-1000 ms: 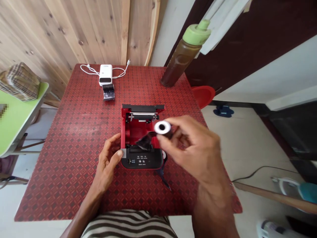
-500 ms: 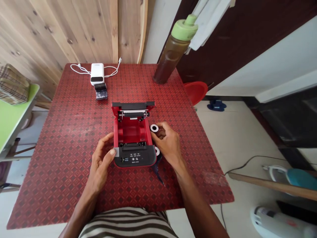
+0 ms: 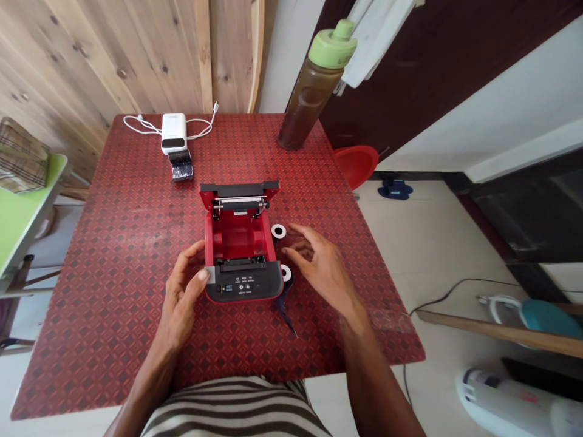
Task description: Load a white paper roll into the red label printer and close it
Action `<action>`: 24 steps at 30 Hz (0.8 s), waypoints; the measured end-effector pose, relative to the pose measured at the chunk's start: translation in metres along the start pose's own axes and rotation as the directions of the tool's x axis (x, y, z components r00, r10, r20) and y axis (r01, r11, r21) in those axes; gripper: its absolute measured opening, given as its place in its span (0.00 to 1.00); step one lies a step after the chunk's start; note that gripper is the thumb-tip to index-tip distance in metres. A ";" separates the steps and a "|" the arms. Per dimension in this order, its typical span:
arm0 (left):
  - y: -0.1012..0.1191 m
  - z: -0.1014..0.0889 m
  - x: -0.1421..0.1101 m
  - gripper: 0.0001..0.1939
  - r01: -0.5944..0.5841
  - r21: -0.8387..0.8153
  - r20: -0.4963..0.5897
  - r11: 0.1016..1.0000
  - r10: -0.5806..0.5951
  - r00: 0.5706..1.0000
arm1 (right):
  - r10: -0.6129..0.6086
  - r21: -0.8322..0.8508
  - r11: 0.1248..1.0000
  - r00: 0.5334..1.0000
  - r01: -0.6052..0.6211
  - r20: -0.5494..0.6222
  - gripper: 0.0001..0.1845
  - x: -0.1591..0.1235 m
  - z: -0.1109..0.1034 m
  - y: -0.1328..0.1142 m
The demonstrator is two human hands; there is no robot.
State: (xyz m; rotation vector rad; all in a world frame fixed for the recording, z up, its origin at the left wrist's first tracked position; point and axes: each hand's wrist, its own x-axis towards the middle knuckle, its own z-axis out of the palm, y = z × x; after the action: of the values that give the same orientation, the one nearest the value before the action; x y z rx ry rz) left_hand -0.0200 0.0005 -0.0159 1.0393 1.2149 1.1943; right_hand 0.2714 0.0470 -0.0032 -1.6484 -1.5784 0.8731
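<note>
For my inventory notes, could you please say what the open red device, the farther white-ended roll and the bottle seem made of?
Device: probably hard plastic, smooth with some sheen, given its rounded, moulded look. Farther roll: matte white end, perhaps paper, but too small to settle. Bottle: likely plastic, since its glossy brownish body looks translucent; glass is possible.

Looks like a home (slippers (image 3: 395, 189) on the floor (image 3: 401, 255)).

No text I can read, tiny white markings (image 3: 244, 279) on near black panel (image 3: 269, 287), faint print (image 3: 173, 116) on far-left white power bank (image 3: 173, 130)
</note>
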 end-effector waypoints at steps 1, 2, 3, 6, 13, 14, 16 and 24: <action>0.000 0.000 0.000 0.27 -0.002 0.003 0.001 1.000 0.002 1.000 | 0.001 -0.017 1.000 1.000 -0.001 -0.017 0.19 -0.006 -0.005 0.002; 0.000 0.000 0.000 0.27 -0.006 0.005 0.002 1.000 0.006 1.000 | 0.002 -0.034 0.999 1.000 -0.003 -0.020 0.15 -0.013 -0.009 0.003; 0.000 0.000 0.001 0.27 -0.009 0.011 0.003 1.000 0.009 1.000 | 0.007 -0.043 0.999 1.000 -0.008 -0.003 0.12 -0.021 -0.014 0.004; 0.001 0.000 0.001 0.27 -0.018 0.029 -0.005 0.999 0.018 1.000 | 0.027 -0.012 1.000 0.994 -0.026 0.108 0.12 -0.040 -0.018 0.003; -0.001 0.000 0.000 0.26 -0.019 0.004 -0.002 1.000 0.019 1.000 | -0.032 0.006 0.999 0.988 0.031 0.149 0.14 -0.046 0.008 -0.006; -0.002 0.000 0.000 0.27 -0.019 0.014 -0.004 1.000 0.019 1.000 | -0.037 0.006 0.999 0.989 0.037 0.145 0.14 -0.046 0.012 -0.006; -0.002 0.000 0.000 0.27 -0.023 0.033 -0.008 0.999 0.023 1.000 | -0.044 0.007 0.999 0.991 0.044 0.127 0.13 -0.048 0.016 -0.004; 0.003 0.002 0.000 0.27 -0.005 0.035 -0.007 0.999 0.005 1.000 | -0.059 0.161 0.985 0.998 0.056 0.015 0.10 -0.052 -0.027 -0.024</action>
State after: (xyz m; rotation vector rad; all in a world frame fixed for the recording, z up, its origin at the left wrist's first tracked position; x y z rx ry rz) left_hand -0.0186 0.0006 -0.0125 1.0650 1.2433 1.1853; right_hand 0.2797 -0.0049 0.0320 -1.4784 -1.5191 0.9630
